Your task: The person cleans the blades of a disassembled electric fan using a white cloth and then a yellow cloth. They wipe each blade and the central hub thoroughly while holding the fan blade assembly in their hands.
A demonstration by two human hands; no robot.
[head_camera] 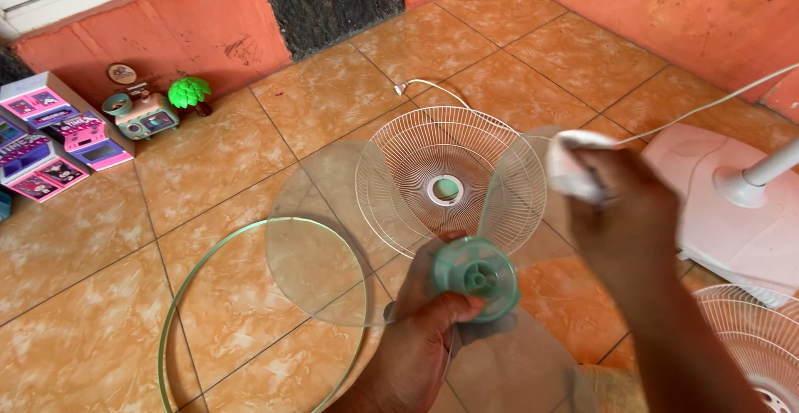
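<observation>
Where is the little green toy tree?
In the head view the green toy tree stands on the floor at upper left, by the orange wall, just right of a small toy camera.

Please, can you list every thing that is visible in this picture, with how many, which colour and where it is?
fan blade: one, clear with green hub, held at centre
cloth: one, white, held at right
fan grille: one, white, flat on the floor behind the blade
second grille: one, white, bottom right corner, partly cut off
ring: one, green, on the floor at left
fan base: one, white with pole, at right
cord with plug: one, white, on the tiles
toys: several, pink and mixed colours, by the wall at left
floor: orange tiles
left hand: grips the blade hub
right hand: holds the cloth
</observation>
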